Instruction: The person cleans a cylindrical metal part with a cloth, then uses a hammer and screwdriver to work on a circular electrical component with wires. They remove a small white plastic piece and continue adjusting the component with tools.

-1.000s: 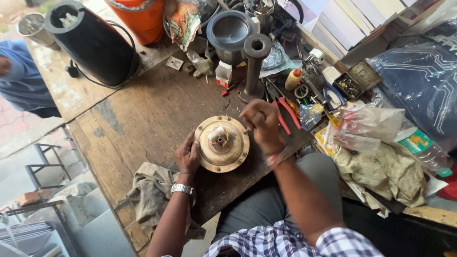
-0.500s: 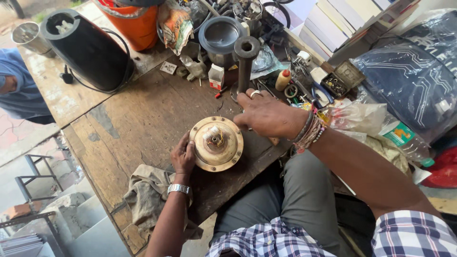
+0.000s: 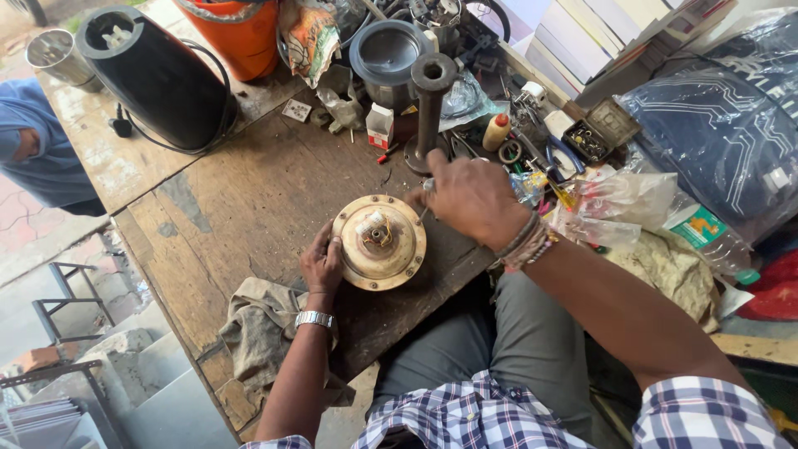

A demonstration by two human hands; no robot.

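Observation:
A round, rusty cream-coloured motor housing (image 3: 380, 242) with a shaft and wire ends at its centre lies flat on the worn wooden table (image 3: 249, 191). My left hand (image 3: 322, 262), with a metal watch on the wrist, grips the housing's left rim. My right hand (image 3: 470, 198), with thread bands on the wrist, hovers by the housing's upper right edge, fingers closed around a small metal tool or part whose tip shows near the thumb. A dark upright metal pipe (image 3: 431, 104) stands just behind that hand.
A dirty rag (image 3: 262, 328) hangs over the table's near edge. At the back stand a black cylindrical appliance (image 3: 154, 75), an orange bucket (image 3: 241, 33), a grey pot (image 3: 386, 58), and cluttered tools and plastic bags (image 3: 615, 208) to the right. A person in blue (image 3: 37, 158) is at far left.
My right hand lifted off the housing's right rim and reached toward the tool clutter, then drew back slightly to the housing's upper right edge. The left hand stayed on the rim.

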